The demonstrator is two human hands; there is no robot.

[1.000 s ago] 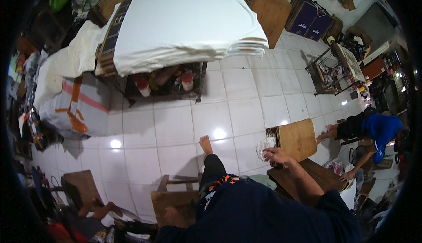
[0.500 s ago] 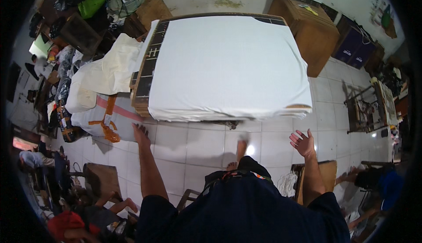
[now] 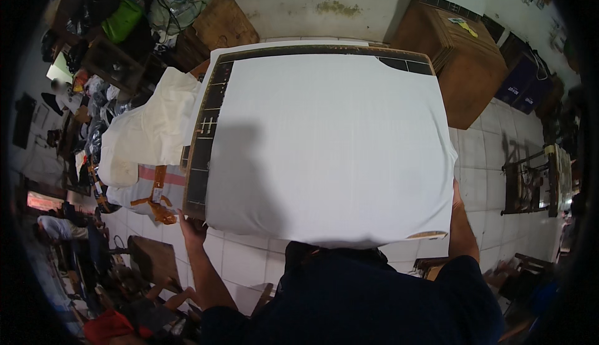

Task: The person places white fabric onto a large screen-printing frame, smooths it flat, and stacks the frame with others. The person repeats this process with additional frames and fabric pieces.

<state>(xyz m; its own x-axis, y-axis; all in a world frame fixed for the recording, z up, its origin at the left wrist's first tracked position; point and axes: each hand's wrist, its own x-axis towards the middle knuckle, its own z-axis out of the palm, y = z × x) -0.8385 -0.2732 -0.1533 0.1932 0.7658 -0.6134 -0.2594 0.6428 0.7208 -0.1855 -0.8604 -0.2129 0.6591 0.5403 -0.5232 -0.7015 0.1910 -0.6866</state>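
A large dark board (image 3: pixel 198 189) with pale ruled lines fills the middle of the view. White cloth (image 3: pixel 337 151) lies smooth over most of it and drapes past its near and right edges. My left hand (image 3: pixel 192 227) grips the board by its near left corner, fingers partly under it. At the right edge, my right hand (image 3: pixel 457 195) holds the board's side, with its fingers hidden beneath the board and cloth. The board's near edge is close to my body. Another white-covered layer (image 3: pixel 287 44) shows beyond its far edge.
Cream fabric (image 3: pixel 153 123) and a taped grey bundle (image 3: pixel 146 194) sit left of the board. A wooden cabinet (image 3: pixel 465 64) stands at the far right, a small metal-framed table (image 3: pixel 530 179) farther right. Other people (image 3: pixel 109 326) are at the lower left.
My hands have gone from open and apart to the board's two sides. The board with its cloth has come up and nearer to my body, off the layers below.
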